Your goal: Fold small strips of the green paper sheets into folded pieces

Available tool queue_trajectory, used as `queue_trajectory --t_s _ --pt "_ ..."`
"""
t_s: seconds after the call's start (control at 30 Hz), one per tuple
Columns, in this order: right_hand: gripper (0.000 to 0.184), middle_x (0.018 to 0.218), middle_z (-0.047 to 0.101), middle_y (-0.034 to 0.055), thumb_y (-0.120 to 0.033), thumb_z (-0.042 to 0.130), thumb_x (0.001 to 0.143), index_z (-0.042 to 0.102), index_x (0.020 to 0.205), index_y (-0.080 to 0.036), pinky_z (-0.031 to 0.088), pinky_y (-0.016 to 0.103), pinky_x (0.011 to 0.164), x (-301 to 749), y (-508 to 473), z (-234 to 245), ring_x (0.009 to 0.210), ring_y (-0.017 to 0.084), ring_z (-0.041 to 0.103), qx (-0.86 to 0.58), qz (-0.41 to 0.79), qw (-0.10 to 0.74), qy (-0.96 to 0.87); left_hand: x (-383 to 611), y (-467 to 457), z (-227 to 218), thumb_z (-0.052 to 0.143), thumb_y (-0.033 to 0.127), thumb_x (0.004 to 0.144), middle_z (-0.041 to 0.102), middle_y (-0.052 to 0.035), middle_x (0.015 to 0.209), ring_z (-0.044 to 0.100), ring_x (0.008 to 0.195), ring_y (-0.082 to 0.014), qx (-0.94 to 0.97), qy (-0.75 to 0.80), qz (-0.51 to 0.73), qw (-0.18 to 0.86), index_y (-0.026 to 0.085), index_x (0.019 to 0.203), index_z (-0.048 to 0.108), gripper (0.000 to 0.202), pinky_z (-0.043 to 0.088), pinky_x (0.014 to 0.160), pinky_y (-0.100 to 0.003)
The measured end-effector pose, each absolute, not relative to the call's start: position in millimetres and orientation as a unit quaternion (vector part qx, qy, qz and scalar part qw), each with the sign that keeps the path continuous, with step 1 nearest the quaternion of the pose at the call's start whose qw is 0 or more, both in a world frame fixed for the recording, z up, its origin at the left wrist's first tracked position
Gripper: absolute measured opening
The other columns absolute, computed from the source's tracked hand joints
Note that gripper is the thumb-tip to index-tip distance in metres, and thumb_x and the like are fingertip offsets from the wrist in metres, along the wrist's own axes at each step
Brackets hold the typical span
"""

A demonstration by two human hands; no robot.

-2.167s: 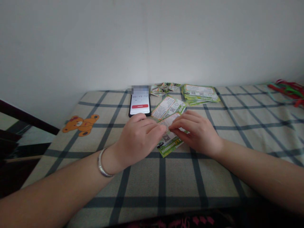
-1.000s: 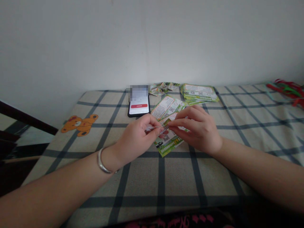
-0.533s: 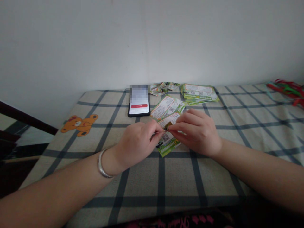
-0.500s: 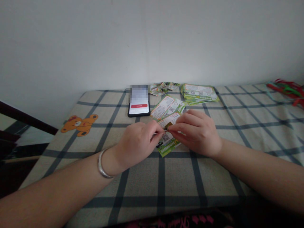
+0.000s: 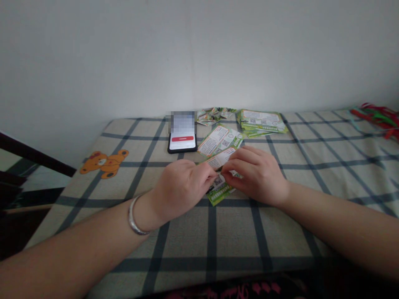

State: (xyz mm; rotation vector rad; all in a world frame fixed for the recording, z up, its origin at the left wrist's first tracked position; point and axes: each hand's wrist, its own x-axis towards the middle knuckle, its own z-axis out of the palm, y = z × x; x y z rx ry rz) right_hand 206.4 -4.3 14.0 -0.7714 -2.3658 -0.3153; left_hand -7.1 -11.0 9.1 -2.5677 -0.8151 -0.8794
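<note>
My left hand (image 5: 181, 189) and my right hand (image 5: 255, 176) meet at the middle of the checked cloth, fingertips pinched together on a green and white printed paper slip (image 5: 218, 189) that lies low on the cloth. The left wrist wears a silver bangle (image 5: 133, 216). Both hands' fingers are curled and pressed onto the slip; its middle is hidden under them. A second slip (image 5: 222, 140) lies flat just beyond the hands.
A phone (image 5: 182, 133) with a lit screen lies behind the hands. Farther back are a stack of green slips (image 5: 262, 121) and several small folded pieces (image 5: 213, 115) by the wall. Red and green strips (image 5: 378, 118) lie far right. A bear print (image 5: 104, 162) marks the cloth's left side.
The hands lifted the slip off the cloth about a second ago, pinching its fold, and have since brought it down close to the cloth again, fingers pressed nearer together.
</note>
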Motion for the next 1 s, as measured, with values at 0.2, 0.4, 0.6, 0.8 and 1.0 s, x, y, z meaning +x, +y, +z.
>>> queue_trajectory --t_s 0.2,0.4,0.6,0.8,1.0 --pt "0.015 0.077 0.064 0.0029 -0.026 0.057 0.091 0.068 0.084 -0.019 0.039 0.029 0.063 213.1 -1.4 15.4 0.071 0.017 0.052 -0.277 -0.135 0.301 -0.902 -9.8 -10.3 8.5 0.047 0.022 0.095 0.065 -0.0036 0.061 0.064 0.058 -0.0172 -0.894 -0.299 -0.297 0.155 0.015 0.076 0.06 0.024 0.049 0.055 -0.028" --pt "0.017 0.076 0.063 0.0024 -0.026 0.055 0.092 0.067 0.082 -0.02 0.038 0.03 0.062 213.9 -2.5 15.3 0.071 0.016 0.05 -0.281 -0.149 0.29 -0.903 -10.2 -11.9 9.5 0.046 0.026 0.096 0.066 -0.0033 0.062 0.063 0.06 -0.0155 -0.897 -0.3 -0.287 0.154 0.016 0.075 0.06 0.027 0.049 0.058 -0.027" --pt "0.019 0.076 0.063 0.0022 -0.025 0.054 0.092 0.067 0.08 -0.019 0.037 0.03 0.062 211.7 -2.5 15.3 0.07 0.016 0.049 -0.288 -0.154 0.282 -0.902 -10.0 -12.2 11.2 0.049 0.026 0.094 0.065 -0.0026 0.062 0.063 0.058 -0.0167 -0.898 -0.312 -0.27 0.155 0.017 0.081 0.063 0.021 0.047 0.055 -0.028" --pt "0.015 0.076 0.064 0.0024 -0.024 0.056 0.09 0.067 0.082 -0.019 0.038 0.03 0.063 211.5 -1.2 15.0 0.071 0.017 0.051 -0.286 -0.138 0.286 -0.904 -11.0 -12.0 11.7 0.045 0.031 0.097 0.063 -0.0034 0.062 0.063 0.061 -0.0174 -0.902 -0.318 -0.249 0.153 0.016 0.08 0.062 0.029 0.047 0.058 -0.029" --pt "0.017 0.078 0.064 0.0034 -0.025 0.054 0.091 0.067 0.083 -0.018 0.039 0.029 0.064 208.6 -2.3 14.9 0.072 0.016 0.05 -0.285 -0.129 0.287 -0.905 -10.8 -12.0 9.8 0.044 0.026 0.097 0.06 -0.002 0.058 0.059 0.056 -0.0173 -0.9 -0.305 -0.248 0.19 0.017 0.072 0.058 0.03 0.043 0.054 -0.03"
